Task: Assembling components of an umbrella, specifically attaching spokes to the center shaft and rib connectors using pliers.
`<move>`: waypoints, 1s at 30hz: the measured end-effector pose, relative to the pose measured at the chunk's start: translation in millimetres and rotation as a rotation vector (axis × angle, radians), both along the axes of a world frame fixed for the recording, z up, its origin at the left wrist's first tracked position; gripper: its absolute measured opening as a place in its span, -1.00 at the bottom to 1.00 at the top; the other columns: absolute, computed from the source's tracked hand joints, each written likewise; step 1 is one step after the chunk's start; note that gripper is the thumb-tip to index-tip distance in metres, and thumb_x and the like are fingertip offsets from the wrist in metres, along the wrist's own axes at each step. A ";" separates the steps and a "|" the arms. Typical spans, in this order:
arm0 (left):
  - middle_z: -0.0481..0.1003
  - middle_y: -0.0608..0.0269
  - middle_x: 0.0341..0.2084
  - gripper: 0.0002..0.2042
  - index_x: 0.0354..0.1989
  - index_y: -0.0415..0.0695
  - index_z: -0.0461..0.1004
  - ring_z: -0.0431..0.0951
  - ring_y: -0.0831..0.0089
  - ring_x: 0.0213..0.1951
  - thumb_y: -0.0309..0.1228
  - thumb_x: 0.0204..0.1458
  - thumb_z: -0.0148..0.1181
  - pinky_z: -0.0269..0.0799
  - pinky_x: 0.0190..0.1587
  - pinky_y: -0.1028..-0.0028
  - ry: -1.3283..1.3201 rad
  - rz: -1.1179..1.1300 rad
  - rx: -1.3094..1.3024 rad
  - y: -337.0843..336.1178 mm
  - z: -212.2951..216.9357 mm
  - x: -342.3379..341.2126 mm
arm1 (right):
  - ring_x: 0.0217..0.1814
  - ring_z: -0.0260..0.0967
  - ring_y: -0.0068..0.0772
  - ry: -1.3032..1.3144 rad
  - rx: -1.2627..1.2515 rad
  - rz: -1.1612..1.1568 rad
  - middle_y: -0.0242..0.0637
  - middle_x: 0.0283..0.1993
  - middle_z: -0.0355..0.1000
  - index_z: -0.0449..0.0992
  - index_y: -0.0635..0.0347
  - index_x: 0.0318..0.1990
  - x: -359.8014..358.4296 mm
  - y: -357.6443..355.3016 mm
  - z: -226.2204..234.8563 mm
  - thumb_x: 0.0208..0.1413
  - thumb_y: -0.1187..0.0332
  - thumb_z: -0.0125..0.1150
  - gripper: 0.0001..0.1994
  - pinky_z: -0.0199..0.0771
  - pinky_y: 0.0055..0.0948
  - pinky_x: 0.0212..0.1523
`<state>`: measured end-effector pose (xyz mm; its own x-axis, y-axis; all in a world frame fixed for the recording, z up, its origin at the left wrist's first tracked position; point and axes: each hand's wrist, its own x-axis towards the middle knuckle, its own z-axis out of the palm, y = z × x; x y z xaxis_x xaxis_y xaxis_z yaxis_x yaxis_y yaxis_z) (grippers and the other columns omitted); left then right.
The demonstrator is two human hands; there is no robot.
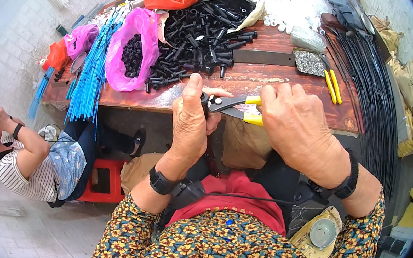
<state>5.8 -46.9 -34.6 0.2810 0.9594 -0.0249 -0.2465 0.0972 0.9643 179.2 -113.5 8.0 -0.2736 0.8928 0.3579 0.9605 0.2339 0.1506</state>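
My right hand is closed around the yellow handles of a pair of pliers. The metal jaws reach left to a small black plastic fitting, which my left hand grips with the thumb pointing up. My fingers hide most of the fitting, and I cannot tell whether the jaws are closed on it. Both hands are over the table's near edge. Beyond them lies a heap of black bolt-shaped plastic pieces. Left of the heap, a pink plastic bag holds small black parts.
Blue rods and long black rods overhang the red wooden table. A metal strip, a tray of grey bits and other yellow-handled pliers lie at right. A co-worker sits at left on a red stool.
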 end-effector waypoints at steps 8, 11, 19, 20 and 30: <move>0.20 0.46 -0.86 -0.28 -0.30 -0.27 0.57 0.07 0.68 -0.80 0.24 0.20 -0.23 -0.09 -0.72 0.60 -0.059 -0.088 -0.044 8.6 -4.4 -1.8 | -0.33 0.45 -0.18 0.014 -0.124 -0.017 -0.13 -0.39 0.40 0.37 0.25 -0.32 0.4 5.7 -7.5 -0.10 0.41 0.22 -0.80 0.48 -0.30 -0.38; 0.17 0.48 -0.86 -0.19 -0.07 -0.29 0.51 0.09 0.66 -0.79 0.32 0.17 -0.34 -0.03 -0.70 0.60 -0.092 -0.139 -0.028 7.1 5.5 -8.7 | -0.31 0.47 -0.12 0.089 -0.015 -0.005 -0.11 -0.38 0.42 0.36 0.24 -0.32 4.7 8.2 -20.4 -0.10 0.41 0.23 -0.79 0.48 -0.23 -0.37; 0.00 0.50 -0.72 -0.32 0.03 -0.29 0.39 -0.06 0.66 -0.68 0.19 0.20 -0.18 -0.11 -0.62 0.58 -0.310 -0.182 0.373 38.1 107.7 -214.1 | -0.26 0.53 0.04 0.177 -0.268 -0.421 0.00 -0.36 0.54 0.51 0.29 -0.29 96.5 32.6 -90.7 -0.09 -0.18 0.30 -0.41 0.50 -0.10 -0.21; 0.00 0.48 -0.71 -0.33 -0.01 -0.37 0.38 -0.05 0.63 -0.67 0.14 0.26 -0.27 -0.08 -0.59 0.57 -0.331 -0.210 0.386 39.9 117.5 -248.8 | -0.24 0.53 0.05 0.182 -0.261 -0.464 0.02 -0.34 0.54 0.51 0.30 -0.28 100.9 36.5 -95.4 -0.10 -0.22 0.29 -0.38 0.50 -0.08 -0.19; 0.11 0.45 -0.75 -0.40 -0.41 -0.24 0.42 0.07 0.60 -0.68 0.15 0.23 -0.17 0.02 -0.61 0.58 -0.022 0.620 0.150 -27.8 116.2 -314.3 | -0.09 0.37 0.00 0.101 0.042 -0.234 -0.06 -0.13 0.44 0.47 0.15 0.02 82.5 36.7 -84.9 0.11 0.18 0.19 -0.63 0.34 -0.15 -0.06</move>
<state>-308.5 -74.6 81.5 -0.3289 0.9364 0.1219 -0.2334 -0.2057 0.9504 261.7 -76.8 -76.9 -0.0221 0.9115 0.4106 0.9984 -0.0012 0.0565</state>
